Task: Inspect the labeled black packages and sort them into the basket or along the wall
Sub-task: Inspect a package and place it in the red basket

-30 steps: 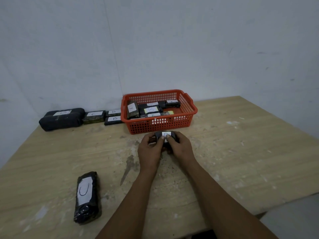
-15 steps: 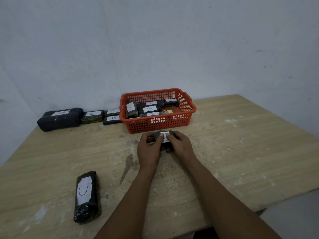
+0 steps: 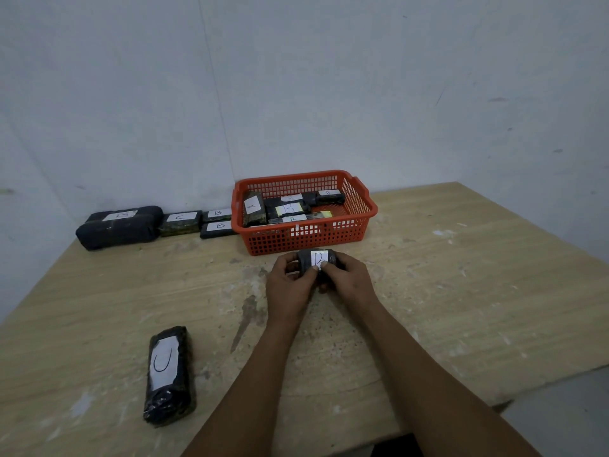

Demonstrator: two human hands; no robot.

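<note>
We hold a small black wrapped package with a white paper label (image 3: 316,260) in both hands, just in front of the near wall of the basket and near the middle of the table; its label faces up and shows a handwritten letter that looks like a B. Our left hand (image 3: 290,286) grips its left end and our right hand (image 3: 349,282) grips its right end, the fingers (image 3: 324,264) of each curled round it and both thumbs pressed on the label's lower edge.

Just behind it stands the orange-red plastic lattice basket (image 3: 304,238), against the far edge of the table by the wall. Inside lie several black labelled packages (image 3: 290,209); 1 at the left reads A and others read B.

Left of the basket, along the far edge and the wall, runs a row: 2 small flat black packages marked B (image 3: 219,221), 1 behind the other, touching the basket's left side, then a dark package marked C (image 3: 180,223), then a large rounded black bundle (image 3: 117,227) whose label we cannot read for certain.

Toward the near left corner, well apart from the rest, lies a long black wrapped package with a white label (image 3: 168,374) bearing a curved stroke like a C turned sideways.

The light wooden table (image 3: 461,291) is scuffed and flecked with pale marks.
</note>
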